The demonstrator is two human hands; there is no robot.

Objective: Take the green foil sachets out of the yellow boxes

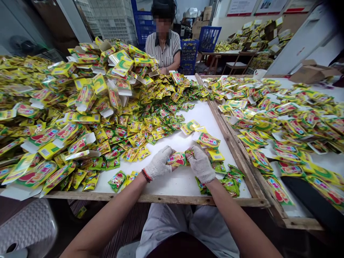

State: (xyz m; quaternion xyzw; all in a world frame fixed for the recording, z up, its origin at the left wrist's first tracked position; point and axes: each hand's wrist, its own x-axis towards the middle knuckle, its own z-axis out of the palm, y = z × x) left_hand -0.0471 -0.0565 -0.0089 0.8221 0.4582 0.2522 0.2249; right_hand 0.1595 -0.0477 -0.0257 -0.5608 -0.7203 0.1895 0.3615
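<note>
My left hand (159,164) and my right hand (200,165), both in white knit gloves, are closed on the two ends of one small stack of yellow-green sachets (177,158), held just above the white table (177,182). A red bead bracelet (146,175) sits on my left wrist. Flat yellow cartons (208,140) lie just beyond my right hand. Loose green sachets (231,181) lie to its right and below it. A few more sachets (118,179) lie left of my left wrist.
A huge heap of yellow cartons and sachets (80,107) covers the table's left and far side. A second table (282,118) at the right carries more. Across the table sits a person in a striped shirt (163,50), with blue crates (208,37) behind.
</note>
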